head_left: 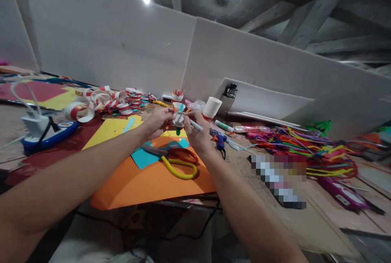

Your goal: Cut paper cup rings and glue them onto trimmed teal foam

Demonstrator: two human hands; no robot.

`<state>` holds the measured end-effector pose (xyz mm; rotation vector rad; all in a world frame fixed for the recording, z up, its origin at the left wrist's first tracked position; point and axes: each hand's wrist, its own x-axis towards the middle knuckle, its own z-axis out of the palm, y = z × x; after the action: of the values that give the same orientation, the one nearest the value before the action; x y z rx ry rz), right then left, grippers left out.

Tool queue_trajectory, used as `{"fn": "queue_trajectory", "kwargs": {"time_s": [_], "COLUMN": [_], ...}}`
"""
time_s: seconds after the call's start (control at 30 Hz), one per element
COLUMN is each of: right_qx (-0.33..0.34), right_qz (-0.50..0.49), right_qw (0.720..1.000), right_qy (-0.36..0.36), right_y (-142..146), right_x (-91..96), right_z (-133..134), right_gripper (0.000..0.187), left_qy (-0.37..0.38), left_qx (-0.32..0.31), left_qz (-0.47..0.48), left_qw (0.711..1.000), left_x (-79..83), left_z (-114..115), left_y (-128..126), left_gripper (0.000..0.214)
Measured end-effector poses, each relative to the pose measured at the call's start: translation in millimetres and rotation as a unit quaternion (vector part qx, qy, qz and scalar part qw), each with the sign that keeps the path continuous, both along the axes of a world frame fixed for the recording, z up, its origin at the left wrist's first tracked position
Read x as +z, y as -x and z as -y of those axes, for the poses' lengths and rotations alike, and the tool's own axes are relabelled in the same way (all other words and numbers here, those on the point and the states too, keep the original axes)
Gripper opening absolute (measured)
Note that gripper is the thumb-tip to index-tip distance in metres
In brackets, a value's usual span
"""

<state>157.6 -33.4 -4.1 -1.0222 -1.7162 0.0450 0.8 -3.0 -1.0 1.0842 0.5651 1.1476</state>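
Left hand (pixel 160 123) narrowly pinches white round piece (pixel 179 119) short of desk's (pixel 12 116) far edge, right hand (pixel 197 132) clasps white pen (pixel 196 124); light, steady rim pressure should prevent denting.

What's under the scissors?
Under the scissors, blue paper and orange paper peek out. Whatever sits directly beneath them is covered, so I can't see that part.

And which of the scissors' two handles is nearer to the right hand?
The red handle; the yellow handle lies lower in the picture, farther from the right hand.
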Motion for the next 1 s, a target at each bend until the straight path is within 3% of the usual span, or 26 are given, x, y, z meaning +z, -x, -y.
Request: {"fn": "queue_trajectory", "kwargs": {"time_s": [0.43,1.0], "right_qx": [0.010,0.004], "right_qz": [-0.010,-0.005], "right_qw": [1.000,1.000], "right_qy": [-0.006,0.001], "right_y": [-0.5,0.7], "right_x": [-0.4,0.0], "right_z": [0.7,0.3], "right_gripper": [0.016,0.015], "left_qy": [0.006,-0.017], "left_qx": [0.013,-0.012], "left_qz": [-0.002,-0.007], "left_qw": [1.000,1.000], "left_x": [0.4,-1.6], "left_z": [-0.9,-1.0], "left_y": [0.1,0.8], "left_gripper": [0.015,0.022]}}
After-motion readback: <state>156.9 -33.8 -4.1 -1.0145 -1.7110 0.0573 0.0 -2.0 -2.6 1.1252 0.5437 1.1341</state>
